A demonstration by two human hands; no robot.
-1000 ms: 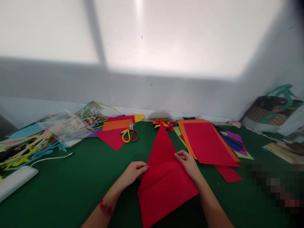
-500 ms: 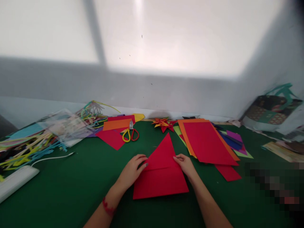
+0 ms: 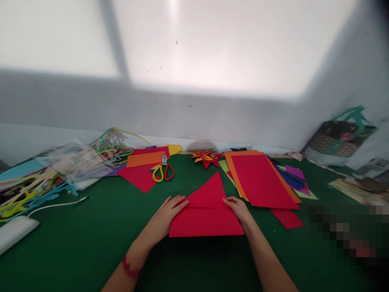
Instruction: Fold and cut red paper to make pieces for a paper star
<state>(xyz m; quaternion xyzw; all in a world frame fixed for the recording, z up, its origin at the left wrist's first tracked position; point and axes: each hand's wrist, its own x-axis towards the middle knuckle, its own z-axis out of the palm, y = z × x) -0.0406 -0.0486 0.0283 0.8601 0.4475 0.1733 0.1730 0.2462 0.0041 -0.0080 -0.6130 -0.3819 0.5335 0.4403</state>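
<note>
Before me is a red sheet of paper, partly folded, with a triangular point at its far end and a straight fold line across its middle. My left hand grips its left edge, thumb lying on top near the fold line. The right edge is held by my right hand, thumb and fingers closed on the paper. A dark shadow runs under the sheet's near edge. Beyond it lie scissors with one yellow and one red handle, and a red and orange folded paper star.
Red and orange sheets are stacked on the right, red and orange pieces lie left of the scissors. Colourful strips and a white power strip sit at far left. A bag stands back right on the green table.
The paper's near edge has moved away from me and now lies nearly level, and the fold line has straightened. My left thumb now rests flatter on the sheet. The view has shifted slightly.
</note>
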